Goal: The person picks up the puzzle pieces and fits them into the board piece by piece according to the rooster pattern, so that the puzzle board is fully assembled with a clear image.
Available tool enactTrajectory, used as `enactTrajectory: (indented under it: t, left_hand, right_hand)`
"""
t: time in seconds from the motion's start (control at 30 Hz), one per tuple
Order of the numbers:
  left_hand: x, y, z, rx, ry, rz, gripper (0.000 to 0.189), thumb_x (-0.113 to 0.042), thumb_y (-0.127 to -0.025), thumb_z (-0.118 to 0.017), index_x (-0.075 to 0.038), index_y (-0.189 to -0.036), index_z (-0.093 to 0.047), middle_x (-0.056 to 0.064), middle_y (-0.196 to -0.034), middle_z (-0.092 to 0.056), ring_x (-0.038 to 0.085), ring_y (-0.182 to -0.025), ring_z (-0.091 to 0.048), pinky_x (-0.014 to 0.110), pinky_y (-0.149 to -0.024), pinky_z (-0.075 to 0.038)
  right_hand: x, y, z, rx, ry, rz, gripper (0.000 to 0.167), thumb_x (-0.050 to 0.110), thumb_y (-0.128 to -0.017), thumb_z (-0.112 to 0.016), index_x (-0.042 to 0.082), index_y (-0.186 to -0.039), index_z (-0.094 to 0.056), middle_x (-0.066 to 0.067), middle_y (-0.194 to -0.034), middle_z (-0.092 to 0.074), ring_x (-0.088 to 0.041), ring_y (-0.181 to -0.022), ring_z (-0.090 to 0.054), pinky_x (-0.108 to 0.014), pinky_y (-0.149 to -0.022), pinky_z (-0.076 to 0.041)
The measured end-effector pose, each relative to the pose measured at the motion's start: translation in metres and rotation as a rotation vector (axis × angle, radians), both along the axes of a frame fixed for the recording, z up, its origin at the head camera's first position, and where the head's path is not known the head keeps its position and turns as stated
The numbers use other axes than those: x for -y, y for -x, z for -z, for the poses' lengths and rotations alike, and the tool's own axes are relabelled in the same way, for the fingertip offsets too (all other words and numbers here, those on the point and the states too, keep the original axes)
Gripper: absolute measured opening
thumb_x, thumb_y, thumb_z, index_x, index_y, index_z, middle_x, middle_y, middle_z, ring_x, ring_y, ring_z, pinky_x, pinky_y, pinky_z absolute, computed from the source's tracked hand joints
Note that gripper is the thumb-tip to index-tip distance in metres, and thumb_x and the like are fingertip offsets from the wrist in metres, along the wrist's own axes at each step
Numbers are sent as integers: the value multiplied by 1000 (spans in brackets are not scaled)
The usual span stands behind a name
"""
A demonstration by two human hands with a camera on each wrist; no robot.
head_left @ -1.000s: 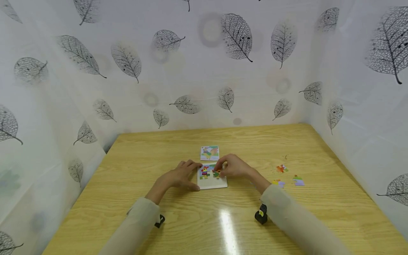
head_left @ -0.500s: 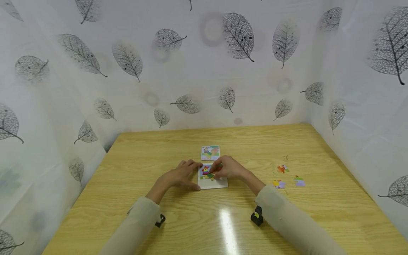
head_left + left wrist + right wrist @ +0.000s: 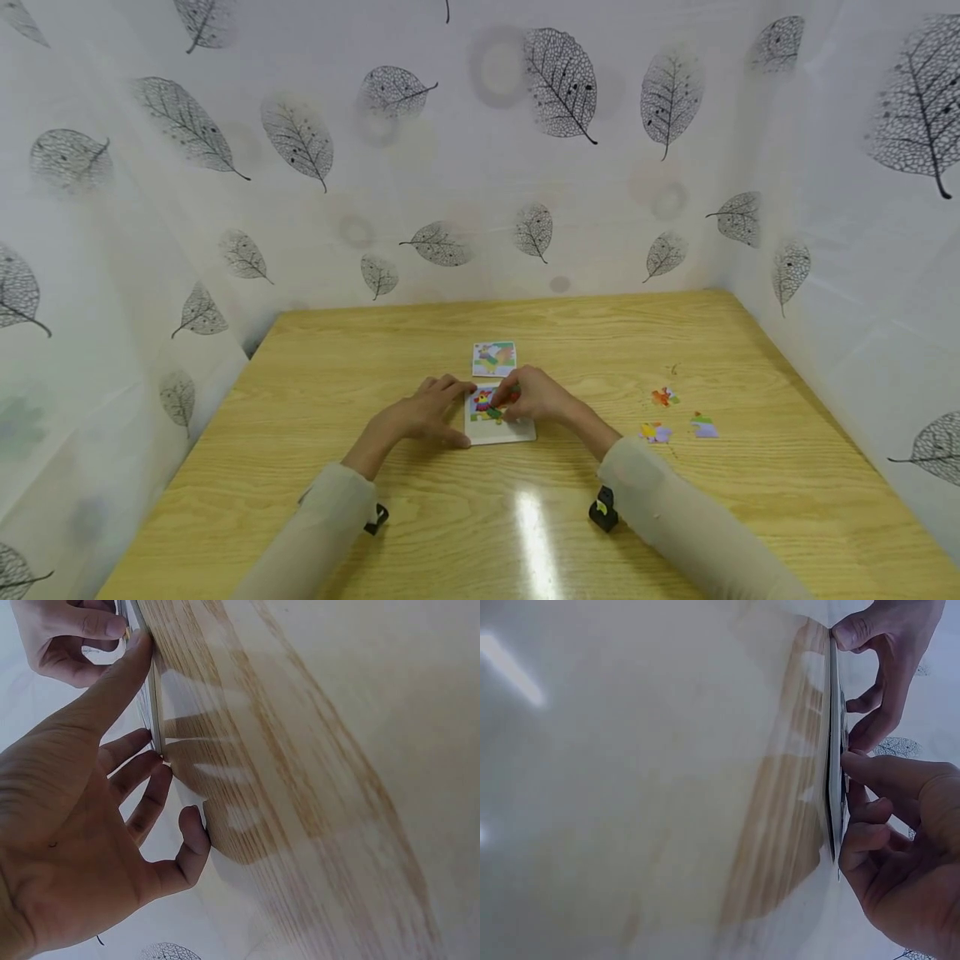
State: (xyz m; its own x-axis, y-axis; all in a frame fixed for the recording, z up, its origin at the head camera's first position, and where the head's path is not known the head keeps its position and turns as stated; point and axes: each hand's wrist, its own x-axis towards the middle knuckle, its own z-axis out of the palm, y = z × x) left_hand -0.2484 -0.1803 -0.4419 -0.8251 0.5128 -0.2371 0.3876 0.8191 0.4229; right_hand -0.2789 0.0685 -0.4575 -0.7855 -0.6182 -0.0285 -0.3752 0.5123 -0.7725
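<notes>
1. Right grip (image 3: 536, 396): standing narrow; the thumb and bent fingertips are pinching a green puzzle piece (image 3: 493, 413), which the fingers are partly hiding. The piece is sitting over the board, directly below those fingertips.
2. Left grip (image 3: 427, 417): spreading wide; the index fingertip is touching the board's far-left corner, and the thumb is pressing at the near-left corner.
3. Pale board (image 3: 495, 433): lying flat on the desk (image 3: 450, 542) between the two grips; its near strip is showing bare.
4. Bright bird section (image 3: 482, 401): filling the board's far-left part, just left of the right grip's fingertips.
5. Picture card (image 3: 494, 358): lying flat beyond the right grip, slightly to its left, keeping a small gap from the board.
6. Three loose pieces are lying well to the right of the right grip: an orange-red piece (image 3: 663, 397) about level with it, a yellow-purple piece (image 3: 656, 432) nearer the person, and a green-purple piece (image 3: 704, 426) farthest right.
7. Beige sleeves (image 3: 675, 500) are covering both forearms behind the grips.
</notes>
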Motion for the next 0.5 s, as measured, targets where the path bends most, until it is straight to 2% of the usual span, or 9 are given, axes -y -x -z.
enactTrajectory:
  t: [0.23, 0.5]
  left_hand:
    - [0, -1, -1, 9, -2, -6, 91, -43, -84, -86, -15, -158, -41, 9, -151, -44, 30, -127, -41, 58, -109, -43]
    - [0, -2, -3, 18, -15, -7, 92, -43, -85, -86, -14, -158, -40, 9, -151, -43, 31, -127, -41, 58, -109, -44]
  right_hand:
    - [2, 0, 1, 20, -4, 25, 20, -6, -81, -82, 5, -98, -80, -3, -100, -76, -17, -88, -61, -30, -76, -54]
    - [-1, 1, 2, 54, -7, 17, 19, -4, -85, -80, 7, -101, -79, -5, -112, -69, -21, -98, -58, -35, -84, -53]
